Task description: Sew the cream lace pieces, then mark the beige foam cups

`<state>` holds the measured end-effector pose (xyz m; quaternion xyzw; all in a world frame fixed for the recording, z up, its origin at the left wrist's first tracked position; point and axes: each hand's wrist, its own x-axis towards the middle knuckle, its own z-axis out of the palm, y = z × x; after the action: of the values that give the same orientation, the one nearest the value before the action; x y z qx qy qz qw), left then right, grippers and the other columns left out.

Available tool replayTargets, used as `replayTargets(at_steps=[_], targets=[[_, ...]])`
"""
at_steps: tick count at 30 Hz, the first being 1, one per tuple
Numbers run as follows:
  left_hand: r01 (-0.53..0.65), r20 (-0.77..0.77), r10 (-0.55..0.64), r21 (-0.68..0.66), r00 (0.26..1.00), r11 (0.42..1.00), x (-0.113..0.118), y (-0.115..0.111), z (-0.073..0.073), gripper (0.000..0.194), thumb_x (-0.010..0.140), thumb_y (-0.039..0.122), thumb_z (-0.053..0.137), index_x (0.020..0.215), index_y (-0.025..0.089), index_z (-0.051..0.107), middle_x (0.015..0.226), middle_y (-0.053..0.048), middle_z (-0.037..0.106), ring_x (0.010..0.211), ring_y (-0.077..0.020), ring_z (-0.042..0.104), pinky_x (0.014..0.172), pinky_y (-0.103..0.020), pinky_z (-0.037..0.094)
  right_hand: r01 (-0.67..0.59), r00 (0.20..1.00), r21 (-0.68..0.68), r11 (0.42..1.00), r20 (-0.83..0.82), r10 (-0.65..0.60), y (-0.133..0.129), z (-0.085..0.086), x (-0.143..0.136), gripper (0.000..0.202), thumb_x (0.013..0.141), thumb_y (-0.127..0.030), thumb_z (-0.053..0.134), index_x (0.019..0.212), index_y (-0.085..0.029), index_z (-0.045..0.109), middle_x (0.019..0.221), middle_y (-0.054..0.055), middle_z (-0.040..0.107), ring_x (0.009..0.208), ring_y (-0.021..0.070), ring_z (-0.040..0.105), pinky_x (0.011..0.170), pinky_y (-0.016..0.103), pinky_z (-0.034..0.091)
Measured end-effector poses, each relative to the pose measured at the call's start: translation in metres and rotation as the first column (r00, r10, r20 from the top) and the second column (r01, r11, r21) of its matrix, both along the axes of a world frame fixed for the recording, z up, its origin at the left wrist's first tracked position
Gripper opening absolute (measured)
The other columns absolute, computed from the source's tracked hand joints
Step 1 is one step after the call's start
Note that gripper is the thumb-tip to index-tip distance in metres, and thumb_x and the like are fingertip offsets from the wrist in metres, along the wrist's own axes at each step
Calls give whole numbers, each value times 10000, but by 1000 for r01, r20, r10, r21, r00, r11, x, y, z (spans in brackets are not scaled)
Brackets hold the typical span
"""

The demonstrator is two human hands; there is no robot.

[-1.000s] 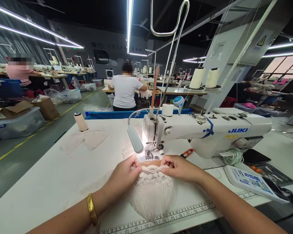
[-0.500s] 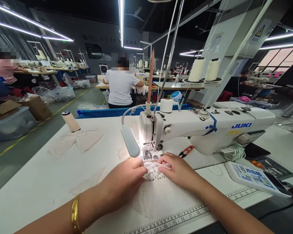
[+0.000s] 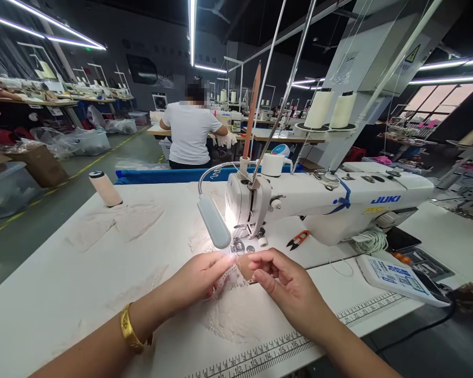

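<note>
Lace fabric (image 3: 230, 315) lies on the white surface (image 3: 102, 278), just in front of the needle area of the sewing machine (image 3: 295, 197), its loose lower part spread toward the printed ruler (image 3: 268, 357); the left hand (image 3: 205, 275) pinches the lace's upper edge between thumb and fingers; the right hand (image 3: 286, 286) is partly curled, with a narrow gap between thumb and fingertips, near that edge; whether those fingertips touch the fabric, I cannot tell; a second ago both hands gripped the edge and drew it out between them, and half a second ago the right hand was on the lace; now it has come away, and the edge slants down from the left hand; the orange-handled snips (image 3: 298, 240) rest, as before, beside the machine; the thread spool (image 3: 105, 189) likewise stands tilted in view behind the flat pale pieces (image 3: 137, 220).
</note>
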<state>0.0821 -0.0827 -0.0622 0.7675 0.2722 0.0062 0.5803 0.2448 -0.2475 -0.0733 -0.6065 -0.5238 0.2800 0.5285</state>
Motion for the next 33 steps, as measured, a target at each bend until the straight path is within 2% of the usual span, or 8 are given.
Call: replayTargets(at_steps=[4,7,10,13,16,20,24,33], targets=[[3,-59,1,62,998,998,-2,-1,-4,217,826,397,647,896,208,569,701,57,513,667,-155,496,587,-277,344,-67,943,-93,993,320,93,-21,-7,9,154,1065,-238,544,1127,-285,676,1031,22,662,969,197,633,847,334,519],[-40,-33,42,67,999,997,0,1,-6,241,783,326,620,988,207,575,695,75,479,654,-144,444,581,-274,327,-172,826,-187,967,508,245,-40,-18,9,215,989,-111,606,1147,-255,632,1080,46,637,1002,220,607,849,351,514],[-50,-35,51,22,998,999,2,3,-6,309,784,332,621,1054,212,530,652,94,490,620,-145,430,568,-274,314,-149,749,-111,983,636,186,-46,-34,4,130,1004,-97,575,986,-223,598,975,48,614,896,216,569,751,331,479],[-30,-39,30,7,999,1000,3,5,-2,318,805,335,619,1081,226,505,621,108,468,603,-152,434,565,-270,309,-143,768,26,989,633,94,-39,-44,-4,141,1039,-117,514,959,-219,567,909,36,598,829,196,541,709,310,446],[6,-33,-1,145,999,989,3,8,-2,185,871,325,553,1037,242,552,668,83,475,639,-166,466,589,-276,333,-151,830,100,984,553,71,-30,-46,-15,115,1036,-132,522,995,-225,575,921,27,604,827,177,546,717,293,443],[114,4,-128,424,992,899,3,15,-11,200,922,233,436,892,235,634,885,11,669,856,-210,613,743,-304,437,-140,824,160,977,567,25,-21,-54,-28,100,1012,-158,560,933,-219,571,884,17,603,796,171,525,688,284,417],[157,14,-203,581,979,798,4,17,-22,280,905,193,434,963,241,703,980,-23,733,926,-233,660,789,-320,476,-133,783,171,976,622,-3,-19,-63,-30,118,1007,-169,569,898,-211,570,864,17,608,777,170,510,665,279,400],[179,-7,-237,679,971,712,4,9,-21,281,985,260,449,948,240,727,858,-30,699,805,-214,646,711,-311,471,-142,780,177,974,625,0,-20,-62,-27,126,1013,-171,567,892,-206,579,860,21,602,777,172,512,678,279,415]])
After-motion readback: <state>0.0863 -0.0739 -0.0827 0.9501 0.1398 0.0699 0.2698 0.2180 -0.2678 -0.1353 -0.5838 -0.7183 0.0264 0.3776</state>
